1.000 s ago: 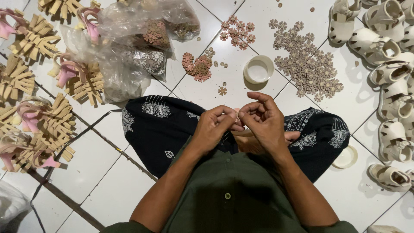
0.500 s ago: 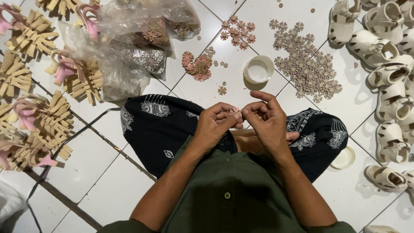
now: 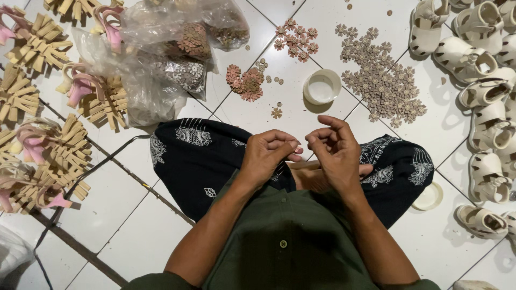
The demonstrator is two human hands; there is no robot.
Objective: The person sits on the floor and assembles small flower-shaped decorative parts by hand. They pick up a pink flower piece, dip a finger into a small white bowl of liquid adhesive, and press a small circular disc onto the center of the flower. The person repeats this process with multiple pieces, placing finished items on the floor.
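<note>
Head view, seated cross-legged on white tile floor [image 3: 258, 115]. Left hand [image 3: 267, 153] and right hand [image 3: 336, 150] both raised over the lap, fingertips pinched toward each other in the gap between them. Whatever is pinched is too small to make out; cannot tell if either hand actually holds a piece.

Change since half a second ago: hands have drifted slightly apart, so a clear gap now shows between them; fingers remain curled. Judgement: fine fingertip work on a small part continues, no pick or place yet.

Nearest supply: pile of beige flower-shaped trims [image 3: 382, 86] ahead right, small white round dish [image 3: 322, 86] just left of it, pink flower trims [image 3: 244, 83] further left. Cream children's sandals [image 3: 484, 91] line the right edge; tan strap bundles [image 3: 59, 156] lie left, clear plastic bag [image 3: 161, 59] behind them.
</note>
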